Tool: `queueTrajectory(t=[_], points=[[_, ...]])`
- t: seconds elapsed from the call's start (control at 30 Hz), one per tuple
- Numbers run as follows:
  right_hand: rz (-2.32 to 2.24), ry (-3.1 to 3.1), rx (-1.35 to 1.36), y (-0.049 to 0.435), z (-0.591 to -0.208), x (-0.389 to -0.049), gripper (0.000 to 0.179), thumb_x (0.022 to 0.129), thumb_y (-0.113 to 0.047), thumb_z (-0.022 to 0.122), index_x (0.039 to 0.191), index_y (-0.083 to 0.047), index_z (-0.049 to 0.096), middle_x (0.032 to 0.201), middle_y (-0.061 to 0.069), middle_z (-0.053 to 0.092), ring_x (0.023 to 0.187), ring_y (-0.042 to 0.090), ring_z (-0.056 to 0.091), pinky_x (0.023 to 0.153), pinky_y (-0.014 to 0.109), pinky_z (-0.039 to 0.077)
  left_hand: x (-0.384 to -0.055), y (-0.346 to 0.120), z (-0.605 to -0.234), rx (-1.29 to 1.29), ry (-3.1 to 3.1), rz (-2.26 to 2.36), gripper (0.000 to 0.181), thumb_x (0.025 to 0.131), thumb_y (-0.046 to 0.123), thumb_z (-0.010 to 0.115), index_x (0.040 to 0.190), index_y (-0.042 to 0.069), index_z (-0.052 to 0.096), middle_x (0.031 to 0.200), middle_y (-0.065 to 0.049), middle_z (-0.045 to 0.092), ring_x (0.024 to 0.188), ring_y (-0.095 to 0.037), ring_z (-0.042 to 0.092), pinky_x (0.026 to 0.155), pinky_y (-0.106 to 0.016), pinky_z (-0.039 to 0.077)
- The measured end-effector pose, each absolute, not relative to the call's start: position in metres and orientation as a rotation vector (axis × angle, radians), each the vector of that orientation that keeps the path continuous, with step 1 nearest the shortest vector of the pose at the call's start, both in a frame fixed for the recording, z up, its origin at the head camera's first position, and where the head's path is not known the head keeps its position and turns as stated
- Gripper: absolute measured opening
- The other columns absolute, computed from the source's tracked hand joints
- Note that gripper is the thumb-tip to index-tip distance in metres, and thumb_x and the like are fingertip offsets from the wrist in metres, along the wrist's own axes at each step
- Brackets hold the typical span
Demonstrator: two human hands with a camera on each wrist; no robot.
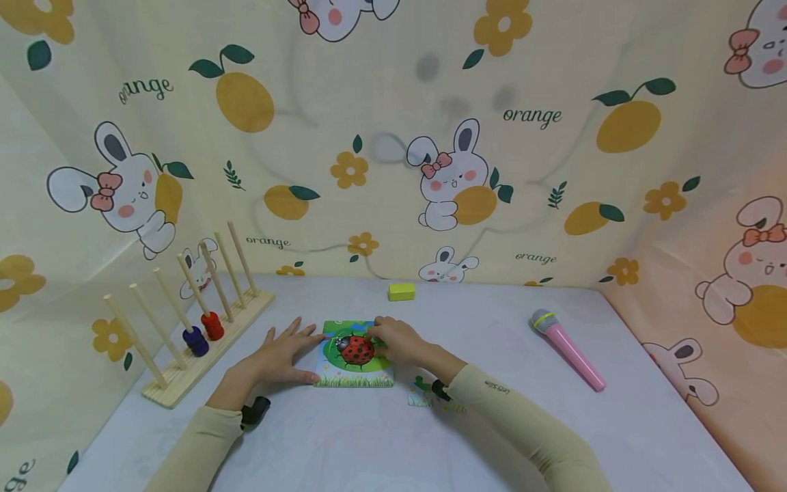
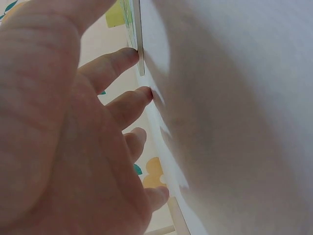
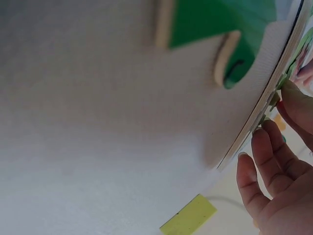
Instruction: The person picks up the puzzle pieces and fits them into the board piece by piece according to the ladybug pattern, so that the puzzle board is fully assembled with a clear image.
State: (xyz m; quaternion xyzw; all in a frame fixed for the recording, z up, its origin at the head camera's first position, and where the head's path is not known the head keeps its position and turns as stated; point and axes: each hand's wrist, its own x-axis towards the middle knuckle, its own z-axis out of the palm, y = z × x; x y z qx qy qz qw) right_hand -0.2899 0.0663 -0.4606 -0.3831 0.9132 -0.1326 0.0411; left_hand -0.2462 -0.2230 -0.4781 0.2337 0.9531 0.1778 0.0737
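Note:
A ladybug jigsaw puzzle in a thin board lies flat on the white table, grass along its near edge. My left hand spreads its fingers at the board's left side; the thumb and a fingertip touch its edge. At the upper right of the puzzle, my right hand pinches a small puzzle piece against the board, mostly hidden by the fingers. Loose puzzle pieces lie under the right wrist, partly covered by it. A green loose piece appears close up in the right wrist view.
On the left stands a wooden peg rack with blue rings and red rings. A yellow-green block sits behind the puzzle. The pink toy microphone lies at right. Printed cloth hangs behind the table.

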Motion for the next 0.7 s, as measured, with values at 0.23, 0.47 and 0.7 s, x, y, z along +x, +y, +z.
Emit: queueTrajectory(t=[0.23,0.47,0.7], points=[[-0.41,2.803,-1.203,0.071,-0.456,-0.288,0.027,0.089,-0.018,0.077,0.115,-0.013,0.073,0.102,0.002,0.059,0.088,0.015,0.051,0.074,0.029,0.044,-0.246,-0.223,-0.478,0.7,2.862,0.533,0.095,0.076,0.067,0.073,0.15,0.016,0.046,0.159,-0.019,0.031,0.149,-0.047,0.007,0.104,-0.081,0.004],[-0.118,2.784,-1.226,0.079,-0.448,-0.27,0.06,0.096,-0.043,0.064,0.145,-0.01,0.052,0.152,0.01,0.043,0.139,0.027,0.042,0.105,0.054,0.04,-0.245,-0.222,-0.475,0.689,2.861,0.524,0.094,0.076,0.067,0.074,0.151,0.017,0.046,0.159,-0.019,0.031,0.149,-0.048,0.007,0.104,-0.081,0.003],[-0.015,2.632,-1.242,0.09,-0.452,-0.239,0.077,0.1,-0.054,0.049,0.158,-0.009,0.026,0.166,0.005,0.019,0.151,0.029,0.017,0.115,0.061,0.022,-0.243,-0.221,-0.473,0.675,2.861,0.518,0.095,0.076,0.067,0.073,0.151,0.016,0.046,0.159,-0.019,0.031,0.149,-0.047,0.007,0.104,-0.081,0.003]])
